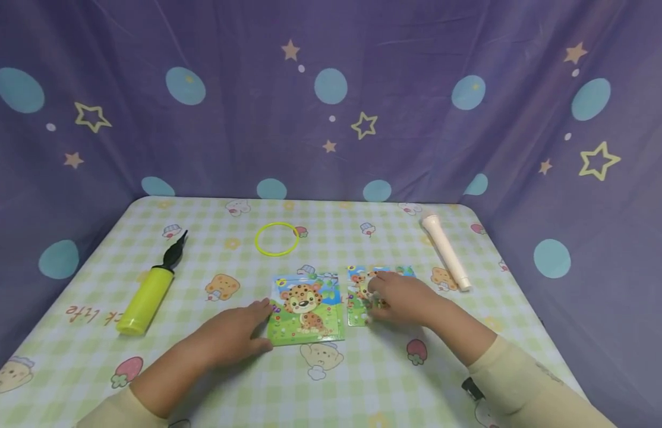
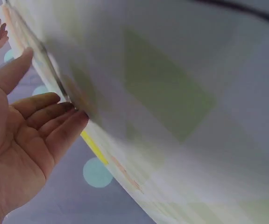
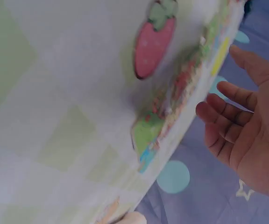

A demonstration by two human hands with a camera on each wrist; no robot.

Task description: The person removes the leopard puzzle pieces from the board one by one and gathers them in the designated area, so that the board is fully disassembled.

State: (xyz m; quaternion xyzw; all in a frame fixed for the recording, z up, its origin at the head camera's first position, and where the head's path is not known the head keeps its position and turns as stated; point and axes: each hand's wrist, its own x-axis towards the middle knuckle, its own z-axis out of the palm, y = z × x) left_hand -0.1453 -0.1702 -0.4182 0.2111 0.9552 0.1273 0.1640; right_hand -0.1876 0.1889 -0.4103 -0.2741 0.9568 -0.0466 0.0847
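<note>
A square leopard picture board lies flat near the middle of the table. My left hand is at its left side, fingertips right at the edge and thumb by the lower corner. In the left wrist view, that hand's fingers are gently bent beside the thin edge. To the right lies a second leopard picture, partly hidden under my right hand. The right wrist view shows its surface as uneven, colourful jigsaw pieces. Loosely bent, the right fingers hover close over it, holding nothing.
On the left lies a yellow hand pump with a black nozzle. A thin yellow ring is behind the board. At the far right rests a pale pink stick. A purple curtain rises behind the checked tablecloth.
</note>
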